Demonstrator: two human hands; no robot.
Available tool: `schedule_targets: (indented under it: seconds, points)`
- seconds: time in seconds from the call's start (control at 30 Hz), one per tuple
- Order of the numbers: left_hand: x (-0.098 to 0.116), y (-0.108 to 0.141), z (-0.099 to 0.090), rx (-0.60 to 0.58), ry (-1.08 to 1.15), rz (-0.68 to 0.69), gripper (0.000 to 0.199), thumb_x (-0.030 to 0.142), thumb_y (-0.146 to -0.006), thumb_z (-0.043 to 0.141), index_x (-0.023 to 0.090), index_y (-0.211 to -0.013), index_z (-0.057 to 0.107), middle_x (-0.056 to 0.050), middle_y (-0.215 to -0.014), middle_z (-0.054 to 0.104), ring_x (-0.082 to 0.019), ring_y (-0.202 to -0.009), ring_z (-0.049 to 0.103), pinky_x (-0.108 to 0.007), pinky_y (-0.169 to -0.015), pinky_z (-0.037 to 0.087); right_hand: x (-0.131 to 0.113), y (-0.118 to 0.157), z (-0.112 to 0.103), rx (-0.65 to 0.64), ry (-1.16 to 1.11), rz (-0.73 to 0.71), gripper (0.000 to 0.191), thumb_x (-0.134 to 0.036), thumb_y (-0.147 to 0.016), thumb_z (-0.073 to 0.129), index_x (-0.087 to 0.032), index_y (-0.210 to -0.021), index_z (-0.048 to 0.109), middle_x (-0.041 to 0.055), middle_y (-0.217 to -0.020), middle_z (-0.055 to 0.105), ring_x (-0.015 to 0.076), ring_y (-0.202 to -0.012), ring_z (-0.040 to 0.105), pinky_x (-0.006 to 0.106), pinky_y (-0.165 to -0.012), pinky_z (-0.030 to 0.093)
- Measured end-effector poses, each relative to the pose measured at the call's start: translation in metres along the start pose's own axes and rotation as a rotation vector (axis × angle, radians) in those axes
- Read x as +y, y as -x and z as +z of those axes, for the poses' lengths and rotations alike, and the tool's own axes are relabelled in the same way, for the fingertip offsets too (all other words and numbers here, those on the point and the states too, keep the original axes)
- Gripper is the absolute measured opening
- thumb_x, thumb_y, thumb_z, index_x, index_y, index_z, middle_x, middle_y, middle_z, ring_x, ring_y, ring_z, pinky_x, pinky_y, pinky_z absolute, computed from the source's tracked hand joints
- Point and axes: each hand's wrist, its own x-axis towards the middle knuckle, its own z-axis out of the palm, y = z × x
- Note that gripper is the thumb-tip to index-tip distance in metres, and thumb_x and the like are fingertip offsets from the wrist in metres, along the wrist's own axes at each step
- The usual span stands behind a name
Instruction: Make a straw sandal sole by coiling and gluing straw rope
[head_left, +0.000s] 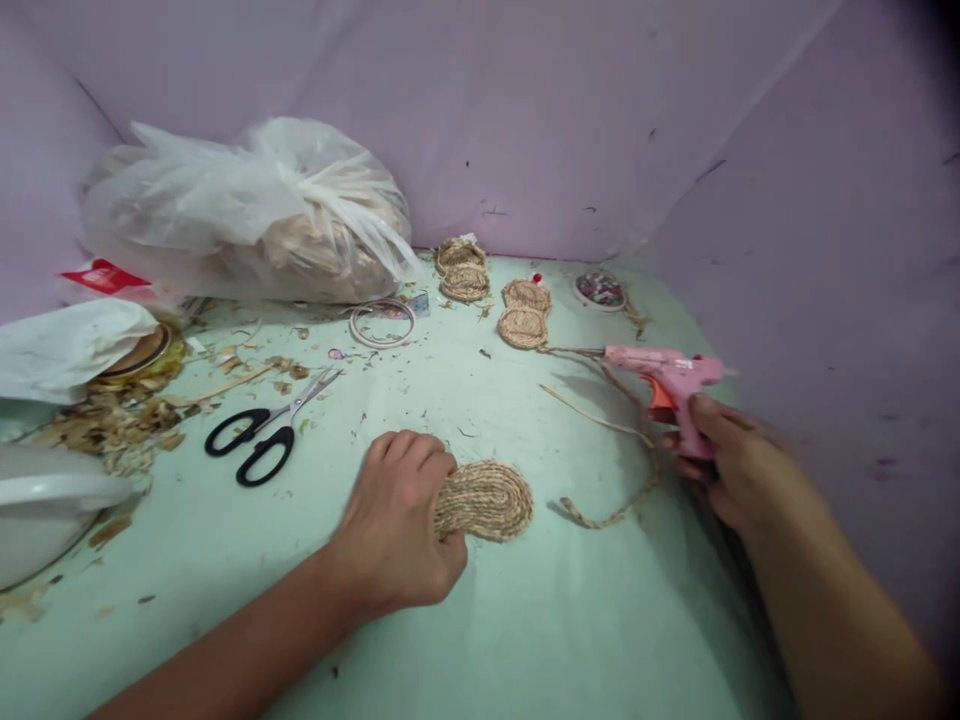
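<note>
1. So, L hand (405, 510) has a coiled rope piece (487, 500), sole-shaped, tan, at the near-centre of the worktop (480, 650). Grip closed on its L end, thumb at the near edge, fingers over the far side; only the R part shows. Can't tell if it's flat on the surface or slightly raised.
2. R hand (739, 465) has a pink glue gun (667, 370) w/ orange trigger, grip wrapped round the handle, thumb on the near side. Nozzle points L; trigger's in view, can't tell if it's pressed.
3. Loose cord (651, 470) curves btwn the rope piece & R hand, one end just R of the piece, not touching.
4. Scissors (259, 425), black handles, lie L of L hand, blades a bit apart, pointing away & R.
5. Farther back, approx. centre: two small woven slippers (524, 315), one w/ a red bead (536, 279) by its far end; the other's near the wall (487, 100).
6. R of them, a small round tub (578, 293) w/ multicoloured bits. L of them, a pale ring (411, 322) flat on the worktop.
7. Back L: big tied plastic bag (247, 220), translucent, full of pale stuff.
8. Far L: tape roll (135, 352), partly under a white sheet; dry brown scraps (127, 415) spread just below, some near the scissors.
</note>
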Motion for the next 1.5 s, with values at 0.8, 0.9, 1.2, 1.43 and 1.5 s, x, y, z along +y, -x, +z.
schedule_targets:
  seconds: [0.8,0.9,1.2,1.43,1.5]
  points:
    - [0.001,-0.002,-0.002,-0.024,-0.003,-0.011,0.026,0.021,-0.055,0.055,0.016,-0.080,0.055,-0.008,-0.081,0.052,-0.025,-0.081,0.045,-0.043,-0.078,0.036,-0.031,0.081,0.085,-0.640,0.422,-0.862,0.013,-0.017,-0.077,0.056,-0.018,-0.088,0.062,0.0062,-0.091,0.065,0.0200,-0.083,0.054,0.038,-0.076,0.042]
    - [0.001,-0.001,-0.001,-0.015,-0.003,-0.013,0.026,0.020,-0.055,0.054,0.015,-0.080,0.055,-0.008,-0.081,0.052,-0.025,-0.081,0.045,-0.043,-0.078,0.036,-0.031,0.084,0.084,-0.674,0.459,-0.833,0.017,-0.016,-0.077,0.054,-0.018,-0.092,0.062,0.0071,-0.095,0.063,0.0211,-0.085,0.052,0.039,-0.076,0.043]
    - [0.001,-0.001,0.000,-0.008,0.005,0.014,0.023,0.019,-0.055,0.053,0.016,-0.077,0.057,-0.007,-0.079,0.053,-0.024,-0.079,0.046,-0.042,-0.076,0.037,-0.034,0.096,0.095,-0.661,0.528,-0.765,0.024,-0.012,-0.073,0.050,-0.016,-0.093,0.061,0.0078,-0.096,0.063,0.0226,-0.088,0.050,0.038,-0.075,0.046]
    - [0.001,-0.002,0.001,0.004,0.020,0.025,0.023,0.019,-0.053,0.054,0.015,-0.076,0.058,-0.007,-0.078,0.053,-0.024,-0.078,0.046,-0.043,-0.075,0.036,-0.034,0.092,0.086,-0.690,0.373,-0.670,0.026,-0.014,-0.071,0.057,-0.017,-0.097,0.059,0.0079,-0.101,0.062,0.0220,-0.094,0.052,0.036,-0.080,0.047]
    - [0.000,-0.002,0.002,0.014,0.028,0.019,0.024,0.019,-0.052,0.054,0.015,-0.076,0.058,-0.007,-0.078,0.053,-0.023,-0.077,0.046,-0.043,-0.074,0.036,-0.032,0.087,0.081,-0.709,0.277,-0.606,0.026,-0.016,-0.071,0.060,-0.019,-0.097,0.058,0.0070,-0.102,0.061,0.0203,-0.094,0.054,0.034,-0.079,0.048]
